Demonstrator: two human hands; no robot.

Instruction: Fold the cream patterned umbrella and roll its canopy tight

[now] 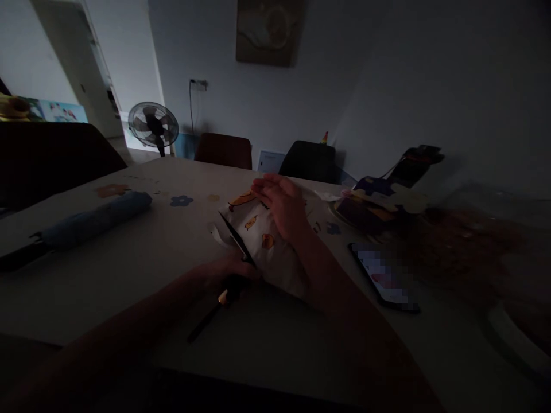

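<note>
A white pouch or cloth with orange cartoon prints (253, 236) lies on the table in front of me. My right hand (284, 207) rests on its upper right part, fingers stretched out flat. My left hand (235, 272) is closed around a dark knife-like tool (236, 236), whose pointed blade angles up and left along the pouch's left edge. A thin dark piece and a small shiny spot show below that hand; the dimness hides the tool's exact kind. A small white flap sticks out left of the blade.
A folded blue umbrella (101, 219) lies to the left on the white table (142, 275). On the right are a lit phone (383, 278), a transparent bag of brownish contents (465, 244) and dark packages (365, 209). Chairs (224, 150) and a fan (154, 125) stand beyond.
</note>
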